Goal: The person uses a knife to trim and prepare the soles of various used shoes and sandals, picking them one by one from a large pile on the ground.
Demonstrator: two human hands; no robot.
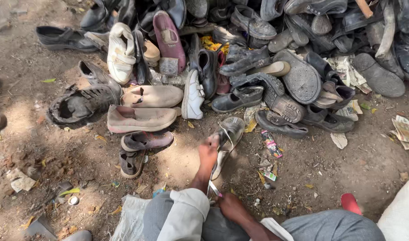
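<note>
The left hand [208, 154] is closed around the far end of a worn sandal [225, 142], the right hand [229, 206] grips its near strap [212, 187], and an uneven pull could tear the strap or drop the sandal onto the dirt ground [338, 174] just short of the shoe pile [258, 67] beyond.

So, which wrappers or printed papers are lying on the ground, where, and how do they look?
Snack wrapper: on the dirt right of the held shoe; narrow, multicoloured.
Flattened wrapper: just below it; crumpled, colourful.
Newspaper sheets: right edge; folded, pale.
Newspaper scraps: among the shoe pile; crumpled, whitish.
</note>
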